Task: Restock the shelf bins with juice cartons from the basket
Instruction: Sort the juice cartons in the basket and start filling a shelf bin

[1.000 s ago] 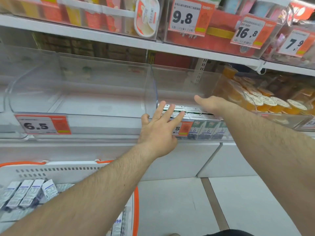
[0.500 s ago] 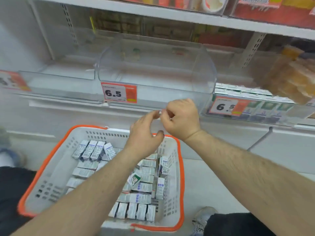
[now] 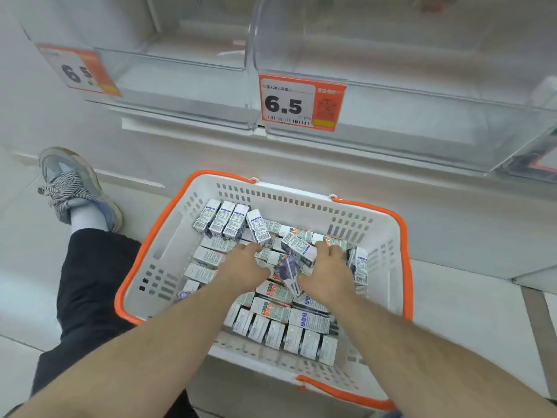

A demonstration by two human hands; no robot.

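A white basket point(image 3: 168, 242) with orange handles sits on the floor below the shelf, filled with several small white and purple juice cartons point(image 3: 223, 220). Both my hands are down inside it. My left hand point(image 3: 242, 268) lies on the pile, fingers stretched forward and touching cartons. My right hand point(image 3: 330, 274) curls around a tilted purple-printed juice carton point(image 3: 288, 271) between the two hands. Above stands a clear shelf bin point(image 3: 407, 122) with a 6.5 price tag point(image 3: 301, 104); nothing is inside it. Another clear bin point(image 3: 180, 86) sits to its left.
My leg in black trousers point(image 3: 90, 282) and a grey shoe point(image 3: 72, 188) are left of the basket. The white shelf base point(image 3: 452, 224) rises right behind the basket. Pale floor tiles point(image 3: 467, 312) lie to the right.
My view dropped from the shelf to the basket. Both hands came down from the bin front into the basket, and my right hand has closed around a carton.
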